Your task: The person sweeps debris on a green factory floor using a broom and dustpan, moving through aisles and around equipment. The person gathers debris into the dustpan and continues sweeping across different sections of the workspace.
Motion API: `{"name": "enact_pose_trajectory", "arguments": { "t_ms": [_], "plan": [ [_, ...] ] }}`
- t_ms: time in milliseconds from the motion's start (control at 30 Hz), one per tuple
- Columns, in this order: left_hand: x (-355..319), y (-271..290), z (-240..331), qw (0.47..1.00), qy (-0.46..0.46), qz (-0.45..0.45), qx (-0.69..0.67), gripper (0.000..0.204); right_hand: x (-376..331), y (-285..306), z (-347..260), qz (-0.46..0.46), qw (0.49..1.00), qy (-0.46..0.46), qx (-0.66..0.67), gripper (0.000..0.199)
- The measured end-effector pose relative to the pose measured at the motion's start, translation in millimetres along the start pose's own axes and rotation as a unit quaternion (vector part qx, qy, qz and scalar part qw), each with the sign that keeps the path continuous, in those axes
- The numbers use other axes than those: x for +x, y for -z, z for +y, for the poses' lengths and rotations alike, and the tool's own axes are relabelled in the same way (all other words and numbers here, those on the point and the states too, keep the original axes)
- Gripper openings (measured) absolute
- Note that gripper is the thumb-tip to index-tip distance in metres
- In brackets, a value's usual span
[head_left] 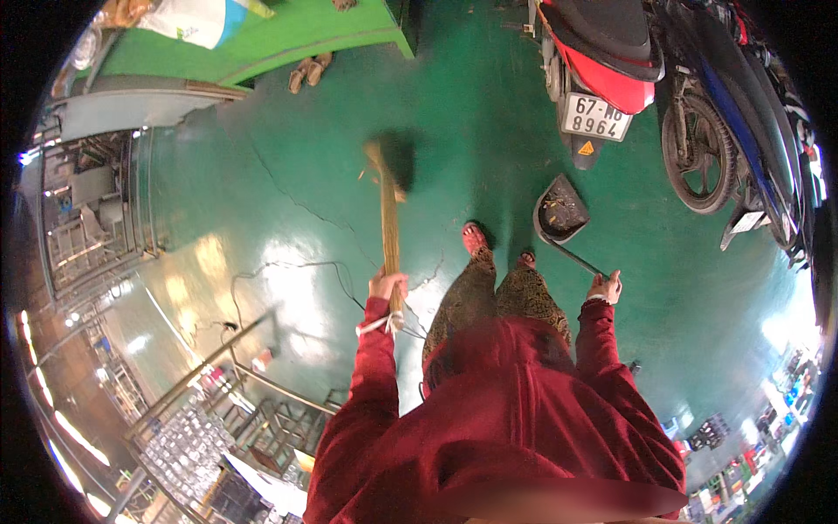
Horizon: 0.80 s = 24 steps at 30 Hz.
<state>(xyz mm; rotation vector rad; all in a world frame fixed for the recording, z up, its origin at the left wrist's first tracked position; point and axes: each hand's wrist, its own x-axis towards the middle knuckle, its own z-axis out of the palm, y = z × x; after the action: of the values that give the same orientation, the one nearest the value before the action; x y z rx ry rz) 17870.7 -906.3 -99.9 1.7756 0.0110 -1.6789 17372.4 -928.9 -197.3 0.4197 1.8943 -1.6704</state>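
My left hand (388, 285) is wrapped round the handle of a straw broom (389, 223), which points away from me over the green floor. The broom's far end is smeared by motion, with small bits of debris beside it. A white cord hangs at the broom's near end, by my wrist. My right hand (605, 286) grips the long thin handle of a dark dustpan (561, 210). The pan rests on the floor ahead and to the right of my feet, and some light-coloured scraps lie in it.
A red and black motorbike (602, 61) stands beyond the dustpan, and another motorbike (742, 113) is parked at the far right. A black cable (305, 264) snakes over the floor at left. Sandals (309, 72) lie by a green table (305, 39). Metal racks (236, 384) stand at near left.
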Motion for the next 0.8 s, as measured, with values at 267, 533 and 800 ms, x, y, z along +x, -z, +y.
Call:
{"name": "enact_pose_trajectory", "arguments": {
  "t_ms": [267, 533, 800],
  "plan": [
    [9.3, -42.8, 80.3, 0.98, 0.049, -0.151, -0.124, 0.026, -23.7, -69.0, 9.8, -0.031, 0.999, 0.016, -0.025, 0.032],
    [141.2, -218.6, 249.2, 0.948, 0.062, -0.288, -0.118, 0.021, -39.3, -109.3, 18.2, -0.046, 0.998, -0.015, -0.031, 0.032],
    [362.6, -362.6, 376.6, 0.847, 0.146, -0.411, -0.303, 0.014, -87.3, -134.5, 4.7, -0.003, 0.993, -0.045, -0.109, 0.029]
  ]
}}
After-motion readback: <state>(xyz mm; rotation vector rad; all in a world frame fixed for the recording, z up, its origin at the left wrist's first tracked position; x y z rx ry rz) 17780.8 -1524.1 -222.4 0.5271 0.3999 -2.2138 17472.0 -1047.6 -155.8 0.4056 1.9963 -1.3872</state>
